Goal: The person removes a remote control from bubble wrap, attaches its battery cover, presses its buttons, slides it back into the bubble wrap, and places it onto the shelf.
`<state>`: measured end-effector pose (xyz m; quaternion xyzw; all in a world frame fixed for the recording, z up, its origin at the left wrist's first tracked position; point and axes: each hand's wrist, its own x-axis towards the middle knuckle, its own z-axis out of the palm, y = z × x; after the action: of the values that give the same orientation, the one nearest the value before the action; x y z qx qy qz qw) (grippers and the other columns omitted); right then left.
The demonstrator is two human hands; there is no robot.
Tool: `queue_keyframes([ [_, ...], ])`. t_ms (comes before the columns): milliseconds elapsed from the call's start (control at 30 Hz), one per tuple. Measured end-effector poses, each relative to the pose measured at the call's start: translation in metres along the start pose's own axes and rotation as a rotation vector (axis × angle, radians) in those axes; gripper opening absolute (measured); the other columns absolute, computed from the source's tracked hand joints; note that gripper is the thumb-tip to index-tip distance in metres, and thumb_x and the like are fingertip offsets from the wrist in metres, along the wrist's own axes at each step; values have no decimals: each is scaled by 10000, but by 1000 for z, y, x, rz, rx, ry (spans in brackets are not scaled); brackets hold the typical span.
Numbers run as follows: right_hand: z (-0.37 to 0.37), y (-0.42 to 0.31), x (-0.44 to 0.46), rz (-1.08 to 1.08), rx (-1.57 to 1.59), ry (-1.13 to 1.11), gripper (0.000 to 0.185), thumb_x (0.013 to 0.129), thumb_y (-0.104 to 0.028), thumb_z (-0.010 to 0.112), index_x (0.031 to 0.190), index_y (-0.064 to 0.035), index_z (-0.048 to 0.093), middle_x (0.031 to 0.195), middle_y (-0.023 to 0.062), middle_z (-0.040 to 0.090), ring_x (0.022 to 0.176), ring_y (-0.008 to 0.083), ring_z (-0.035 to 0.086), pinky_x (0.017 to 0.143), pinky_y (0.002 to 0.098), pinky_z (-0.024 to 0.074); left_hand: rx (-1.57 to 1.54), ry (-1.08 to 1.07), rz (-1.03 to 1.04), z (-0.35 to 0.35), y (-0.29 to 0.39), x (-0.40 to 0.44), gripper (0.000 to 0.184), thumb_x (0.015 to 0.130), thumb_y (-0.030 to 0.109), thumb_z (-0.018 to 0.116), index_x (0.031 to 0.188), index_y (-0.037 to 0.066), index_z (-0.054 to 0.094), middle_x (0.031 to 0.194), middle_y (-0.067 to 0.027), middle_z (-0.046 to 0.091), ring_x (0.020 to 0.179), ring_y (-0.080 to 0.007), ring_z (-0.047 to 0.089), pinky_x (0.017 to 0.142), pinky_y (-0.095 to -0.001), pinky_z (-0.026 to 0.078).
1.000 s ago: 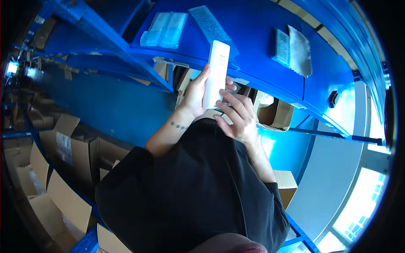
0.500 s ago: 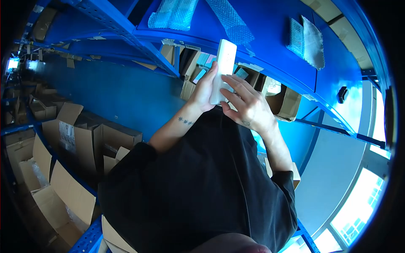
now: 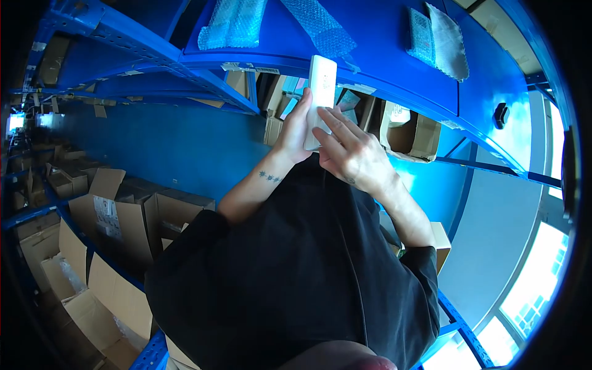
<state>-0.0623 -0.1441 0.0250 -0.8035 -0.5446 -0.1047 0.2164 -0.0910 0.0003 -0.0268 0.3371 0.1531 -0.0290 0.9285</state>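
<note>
A long, slim white box point(image 3: 322, 80) with faint small print stands nearly upright in front of my chest. My left hand point(image 3: 296, 128) is closed around its left edge, the thumb lying along the side. My right hand point(image 3: 356, 148) reaches in from the right with its fingers apart, fingertips touching the lower part of the box's face. The right thumb is mostly hidden. Beyond the box, on the blue surface, lie a bubble-wrap pack point(image 3: 233, 24), a bubble-wrap strip point(image 3: 320, 28) and another wrapped pack point(image 3: 422, 38).
Under the blue surface's edge sits an open cardboard box point(image 3: 425, 140), with more boxes and small packs beside it. Several open cartons point(image 3: 117, 283) fill the left side. Blue rack beams point(image 3: 148, 43) cross the upper left. A black handle point(image 3: 502, 115) is at right.
The view has shifted a little, so the wrapped packs appear further left and higher. The white box is slightly more upright, and my right fingers have moved a little further across its face.
</note>
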Motion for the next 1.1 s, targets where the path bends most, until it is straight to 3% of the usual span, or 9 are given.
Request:
queue_keyframes([
  [333,-3,0,-8,-19,-69,-62,385,698,-70,737,1071,-54,641,1313,210,541,1121,328,626,755,322,593,33,-18,33,5,-6,-2,649,1009,491,395,1464,48,263,1132,-139,569,960,-194,603,748,-319,517],
  [500,-10,2,-4,-35,-46,-60,350,705,-84,739,1043,-49,657,1304,210,547,1115,331,629,733,316,596,-3,-13,44,3,-5,-2,553,1022,430,393,1459,106,295,1204,-158,573,1025,-252,632,795,-325,544],
  [667,-17,6,-6,-166,105,47,221,787,-96,703,999,-48,666,1258,185,571,1100,311,638,714,300,592,-272,-180,-32,-6,-3,-2,564,1020,456,372,1457,105,307,1158,-165,606,947,-246,658,759,-317,552],
  [833,2,7,-15,-97,247,294,163,785,-2,665,947,-15,672,1213,179,615,1063,297,656,753,316,584,-112,-290,-15,1,-1,-4,668,992,557,368,1452,80,293,1155,-154,575,937,-228,632,728,-338,540],
  [900,5,8,-21,-65,309,338,157,785,34,643,935,-2,668,1197,185,626,1047,292,662,762,315,579,-219,-359,-62,-5,-7,-2,607,998,486,369,1451,89,300,1161,-162,582,917,-241,642,699,-348,552],
  [1000,5,8,-29,191,566,696,144,829,97,563,926,13,629,1090,187,664,952,295,684,736,303,569,-330,-425,-114,-7,-12,-5,551,1004,416,371,1450,98,306,1168,-170,589,898,-255,652,671,-358,565],
  [1067,4,8,-34,288,632,799,144,855,106,538,933,11,615,1059,185,674,926,294,687,731,298,564,-237,-293,-100,7,-3,-10,534,957,267,380,1458,98,306,1193,-197,581,852,-261,659,620,-349,573],
  [1100,4,10,-39,455,761,908,143,883,93,515,950,6,606,1023,174,681,899,280,686,728,299,559,-187,-232,-94,15,1,-12,543,933,193,384,1462,97,306,1206,-211,577,829,-265,662,595,-345,576],
])
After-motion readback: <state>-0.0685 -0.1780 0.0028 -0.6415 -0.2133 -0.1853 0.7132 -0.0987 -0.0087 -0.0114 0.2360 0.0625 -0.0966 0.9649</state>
